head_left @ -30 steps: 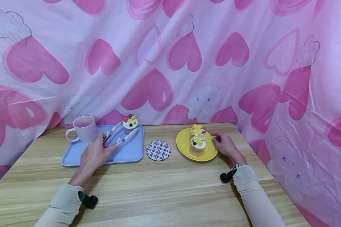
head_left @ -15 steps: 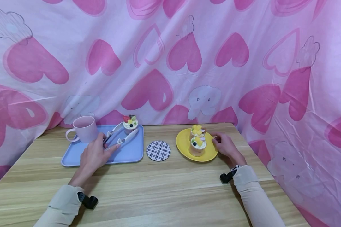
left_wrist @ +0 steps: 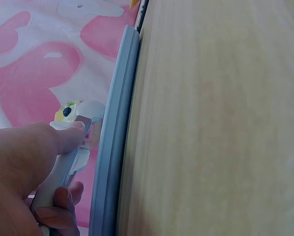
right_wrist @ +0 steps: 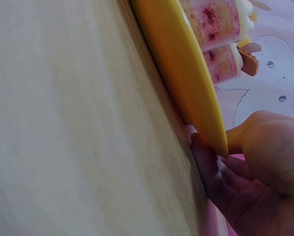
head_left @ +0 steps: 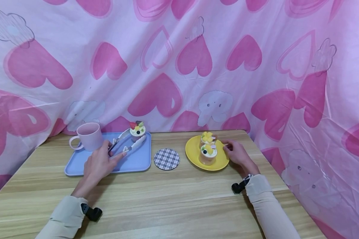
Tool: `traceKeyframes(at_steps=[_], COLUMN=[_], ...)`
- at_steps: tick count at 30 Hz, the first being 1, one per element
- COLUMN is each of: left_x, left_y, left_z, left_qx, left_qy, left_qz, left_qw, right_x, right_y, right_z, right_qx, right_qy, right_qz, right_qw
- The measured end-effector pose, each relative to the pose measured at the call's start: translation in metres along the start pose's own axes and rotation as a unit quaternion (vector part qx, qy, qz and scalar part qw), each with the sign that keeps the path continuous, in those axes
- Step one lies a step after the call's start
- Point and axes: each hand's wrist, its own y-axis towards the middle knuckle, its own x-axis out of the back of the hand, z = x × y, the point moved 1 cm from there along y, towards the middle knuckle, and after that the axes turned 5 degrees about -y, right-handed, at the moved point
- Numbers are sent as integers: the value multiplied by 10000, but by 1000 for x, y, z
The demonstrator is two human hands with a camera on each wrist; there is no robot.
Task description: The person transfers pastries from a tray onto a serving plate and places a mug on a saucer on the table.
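While my left hand has the tongs pinched between thumb and curled fingers, the two arms of them sit spread, with the white tips on either side of the fruit-topped dessert cup. From the feeds I honestly can't tell whether the tips touch it. That cup stands upright near the far right corner of the blue tray. Over on the other side, my right hand pinches the rim of the yellow plate; the right wrist cam shows the thumb over the top and fingers tucked under the edge.

Two more dessert cups ride on that plate, the front cup with a dark berry and yellow fruit, the back cup piled with yellow cubes and partly hidden by the front one. Further out, there's a pink mug upright on the left part of the tray, handle to the left, and a round plaid coaster lying between tray and plate. All of it's on a wood-grain table, with a pink heart-print curtain behind.
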Motion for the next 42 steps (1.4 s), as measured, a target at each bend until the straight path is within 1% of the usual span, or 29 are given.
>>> traceKeyframes(at_steps=[8,17,23,26,33,38,42], left_x=[-1,0,0,0,0,-3,-6], left_y=[0,-1,-2,-3,-5,-7,-8], left_z=[-2,-8,-12,-14,-24,-30,-33], left_qx=[-24,-74,-173,-217,-311,-406,-412], left_qy=[-11,-34,-39,-39,-47,-157,-197], left_qz=[-70,-66,-45,-56,-53,-13,52], left_qw=[10000,9999,9998,9997,9995,9991,9989], right_x=[1,1,2,2,2,1,0], right_y=[-1,-2,-2,-1,-1,-1,-1], right_z=[-1,-1,-1,0,-1,-1,-1], right_qx=[63,55,11,-12,74,57,56], right_qy=[0,12,30,37,38,38,14], right_qz=[-32,-22,30,35,-42,-23,-2], right_qw=[10000,10000,10000,10000,10000,10000,10000])
